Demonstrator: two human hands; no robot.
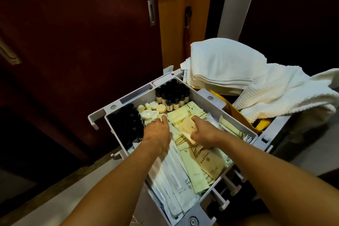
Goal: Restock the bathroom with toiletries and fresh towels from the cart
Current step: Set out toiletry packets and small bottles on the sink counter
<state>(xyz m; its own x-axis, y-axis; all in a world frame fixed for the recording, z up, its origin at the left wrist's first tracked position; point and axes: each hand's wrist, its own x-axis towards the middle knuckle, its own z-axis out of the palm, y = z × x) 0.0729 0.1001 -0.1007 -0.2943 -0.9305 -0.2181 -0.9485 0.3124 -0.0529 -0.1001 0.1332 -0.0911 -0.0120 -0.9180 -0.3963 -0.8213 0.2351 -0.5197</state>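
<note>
Two hands [176, 130] among printed sachets [192, 163] (lettering too small to read)

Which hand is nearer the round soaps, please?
Left. The left hand reaches the round soaps, fingertips at their edge; the right hand holds packets beside them.

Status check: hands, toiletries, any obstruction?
Right hand grips tan sachet. Left hand reaching at round soaps. Towels untouched. Nothing blocking.

A grey plastic cart tray [200, 95] at frame centre holds dark small bottles [172, 95], round wrapped soaps [149, 114] and pale flat sachets [192, 167]; folded white towels [225, 64] lie upper right.
</note>
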